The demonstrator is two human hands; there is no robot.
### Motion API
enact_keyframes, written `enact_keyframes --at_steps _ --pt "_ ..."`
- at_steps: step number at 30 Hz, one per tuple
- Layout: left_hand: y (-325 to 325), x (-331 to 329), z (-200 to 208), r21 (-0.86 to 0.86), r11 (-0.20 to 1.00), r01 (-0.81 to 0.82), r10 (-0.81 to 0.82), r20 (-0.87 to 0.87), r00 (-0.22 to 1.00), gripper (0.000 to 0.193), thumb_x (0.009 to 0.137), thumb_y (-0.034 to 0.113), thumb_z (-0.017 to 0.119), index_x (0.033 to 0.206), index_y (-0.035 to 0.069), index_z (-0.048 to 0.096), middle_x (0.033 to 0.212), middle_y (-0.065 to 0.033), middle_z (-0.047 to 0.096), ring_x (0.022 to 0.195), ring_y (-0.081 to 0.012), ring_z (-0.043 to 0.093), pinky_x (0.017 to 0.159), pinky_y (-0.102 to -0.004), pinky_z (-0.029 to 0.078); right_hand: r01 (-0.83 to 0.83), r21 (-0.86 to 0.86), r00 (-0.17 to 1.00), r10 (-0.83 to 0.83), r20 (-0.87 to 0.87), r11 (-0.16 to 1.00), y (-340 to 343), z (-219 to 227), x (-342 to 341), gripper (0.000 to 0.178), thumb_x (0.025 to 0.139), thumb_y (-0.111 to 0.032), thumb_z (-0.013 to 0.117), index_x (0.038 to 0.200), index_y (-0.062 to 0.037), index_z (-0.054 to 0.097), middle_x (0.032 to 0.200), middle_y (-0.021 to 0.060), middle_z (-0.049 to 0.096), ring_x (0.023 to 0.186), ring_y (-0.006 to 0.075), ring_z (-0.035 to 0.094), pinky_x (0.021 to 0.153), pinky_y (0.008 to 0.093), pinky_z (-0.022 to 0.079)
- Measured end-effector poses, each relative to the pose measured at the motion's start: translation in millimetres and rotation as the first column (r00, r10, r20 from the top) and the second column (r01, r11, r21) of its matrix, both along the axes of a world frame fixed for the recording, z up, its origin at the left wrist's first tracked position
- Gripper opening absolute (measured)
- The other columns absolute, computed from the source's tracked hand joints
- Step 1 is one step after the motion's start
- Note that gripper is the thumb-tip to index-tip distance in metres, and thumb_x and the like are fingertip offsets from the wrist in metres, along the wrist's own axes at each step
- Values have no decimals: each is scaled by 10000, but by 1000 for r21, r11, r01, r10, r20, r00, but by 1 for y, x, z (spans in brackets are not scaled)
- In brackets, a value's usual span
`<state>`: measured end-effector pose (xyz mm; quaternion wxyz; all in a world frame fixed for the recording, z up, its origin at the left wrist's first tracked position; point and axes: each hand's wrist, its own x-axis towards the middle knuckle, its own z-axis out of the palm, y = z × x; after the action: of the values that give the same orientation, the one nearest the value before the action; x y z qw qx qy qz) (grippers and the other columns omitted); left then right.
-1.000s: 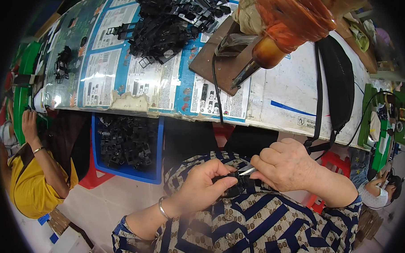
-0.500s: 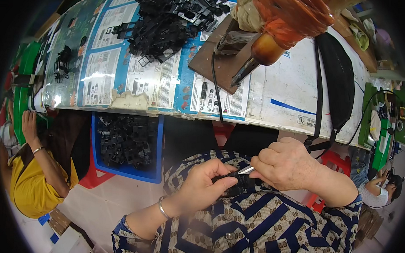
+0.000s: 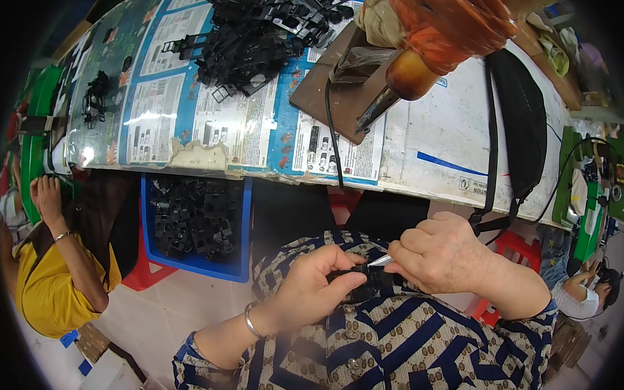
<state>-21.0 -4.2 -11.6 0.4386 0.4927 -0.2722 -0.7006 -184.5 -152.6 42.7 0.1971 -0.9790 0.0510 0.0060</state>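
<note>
Low in front of my body, my left hand (image 3: 323, 276) pinches a small black plastic part (image 3: 370, 284) between thumb and fingers. My right hand (image 3: 434, 254) is closed round a knife (image 3: 381, 260); its bright blade sticks out to the left and meets the upper edge of the part. The knife's handle is hidden in my fist. Similar black plastic parts (image 3: 249, 56) lie heaped on the table (image 3: 255, 138), and more of them fill a blue bin (image 3: 242, 269) below the table edge on the left.
A tool with an amber handle and metal shaft (image 3: 409, 76), wrapped in orange plastic, stands over a brown board (image 3: 315, 92). A black bag with a strap (image 3: 519, 119) lies on the right. A co-worker in yellow (image 3: 61, 290) sits left; another person (image 3: 580, 297) sits far right.
The knife blade has turned slightly and shows broader against the part. My right hand has shifted a little; my left hand stays put.
</note>
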Motion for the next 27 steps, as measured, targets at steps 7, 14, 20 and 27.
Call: enact_keyframes --at_steps 7,14,20,27 --pt "-1 1 1 41 999 -11 12 -34 999 107 816 10 581 818 -8 476 1023 -155 583 696 -55 548 567 -182 482 59 -14 998 -58 38 998 -3 1 -1 207 681 -267 667 722 -89 570 604 -5 434 525 137 498 484 273 383" --pt "-2 0 2 38 999 -16 18 -27 999 109 818 17 585 826 -9 479 1025 -152 578 704 -58 552 569 -185 488 -2 -27 1000 3 31 1000 0 -3 -2 206 689 -274 653 732 -89 573 616 -9 428 527 126 466 487 263 359" --pt "-1 1 1 23 1000 -16 17 -27 999 108 819 14 583 823 -10 477 1024 -156 579 692 -55 547 566 -184 484 -19 -113 999 23 37 993 2 1 -2 200 679 -266 646 747 -89 582 625 -17 424 548 116 465 492 253 353" --pt "-2 1 1 16 1000 -17 18 -17 1000 107 819 3 577 819 -11 470 1025 -155 580 670 -52 540 562 -185 474 -6 -150 1000 10 23 989 7 5 0 192 672 -262 647 724 -89 581 633 -15 421 552 114 461 491 248 350"
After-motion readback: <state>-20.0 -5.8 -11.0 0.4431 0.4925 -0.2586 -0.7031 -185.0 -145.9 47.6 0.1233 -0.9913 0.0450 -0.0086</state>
